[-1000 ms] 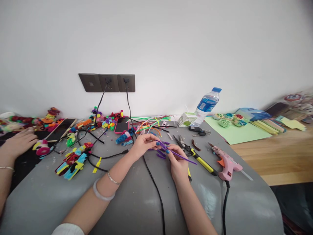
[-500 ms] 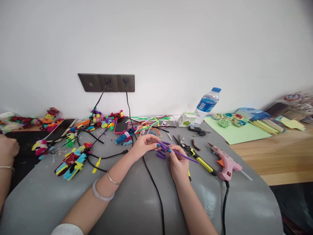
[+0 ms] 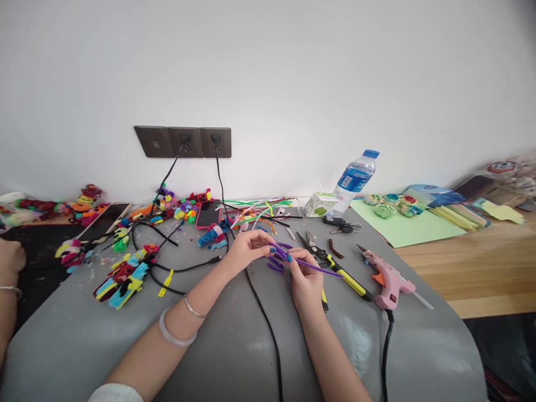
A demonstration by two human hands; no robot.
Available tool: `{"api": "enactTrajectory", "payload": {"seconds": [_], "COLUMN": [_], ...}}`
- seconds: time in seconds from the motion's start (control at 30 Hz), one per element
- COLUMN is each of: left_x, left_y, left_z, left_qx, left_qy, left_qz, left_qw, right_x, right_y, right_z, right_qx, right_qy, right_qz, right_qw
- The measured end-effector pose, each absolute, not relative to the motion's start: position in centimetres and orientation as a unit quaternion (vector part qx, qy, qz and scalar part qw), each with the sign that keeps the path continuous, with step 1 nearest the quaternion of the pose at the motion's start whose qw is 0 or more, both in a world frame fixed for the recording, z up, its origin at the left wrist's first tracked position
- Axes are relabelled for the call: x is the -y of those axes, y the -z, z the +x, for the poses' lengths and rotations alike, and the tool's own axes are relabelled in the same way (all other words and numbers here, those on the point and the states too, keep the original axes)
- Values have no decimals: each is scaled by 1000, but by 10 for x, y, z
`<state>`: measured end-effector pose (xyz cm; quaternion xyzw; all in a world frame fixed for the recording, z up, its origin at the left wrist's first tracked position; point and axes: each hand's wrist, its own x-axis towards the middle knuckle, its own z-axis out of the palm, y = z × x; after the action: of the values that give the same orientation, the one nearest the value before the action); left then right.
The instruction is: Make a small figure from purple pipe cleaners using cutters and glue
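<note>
Above the smooth grey table [image 3: 234, 357], both hands, left [image 3: 247, 249] and right [image 3: 305, 282], pinch a thin, fuzzy purple pipe cleaner [image 3: 312, 268].

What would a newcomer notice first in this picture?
At the centre, the left hand and the right hand pinch a purple pipe cleaner over the grey table. A pink glue gun lies to their right, and bright craft pieces are scattered to the left.
</note>
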<state>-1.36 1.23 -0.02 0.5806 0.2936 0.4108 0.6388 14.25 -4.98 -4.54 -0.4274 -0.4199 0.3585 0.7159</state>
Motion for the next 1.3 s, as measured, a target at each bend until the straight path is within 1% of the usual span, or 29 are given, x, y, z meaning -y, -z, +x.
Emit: {"api": "enactTrajectory", "payload": {"seconds": [0.23, 0.43, 0.63, 0.73, 1.03, 1.3], "left_x": [-12, -10, -12, -12, -11, -8], "left_y": [2, 1, 2, 1, 0, -3], "left_z": [-15, -17, -18, -17, -18, -19], "left_qx": [-286, -284, -276, -266, -273, -275], "left_qy": [-429, -429, -434, -437, -414, -407], "left_qz": [639, 693, 712, 711, 669, 697], "left_qw": [571, 505, 479, 482, 554, 522], "right_x": [52, 51, 51, 51, 51, 52], "right_y": [43, 43, 41, 40, 43, 43], "right_z": [142, 141, 141, 141, 143, 143], "right_qx": [443, 449, 464, 463, 465, 464], "right_qy": [-347, -334, -328, -332, -366, -370], "right_qz": [-434, -428, -426, -428, -403, -419], "right_qw": [703, 709, 704, 702, 698, 688]}}
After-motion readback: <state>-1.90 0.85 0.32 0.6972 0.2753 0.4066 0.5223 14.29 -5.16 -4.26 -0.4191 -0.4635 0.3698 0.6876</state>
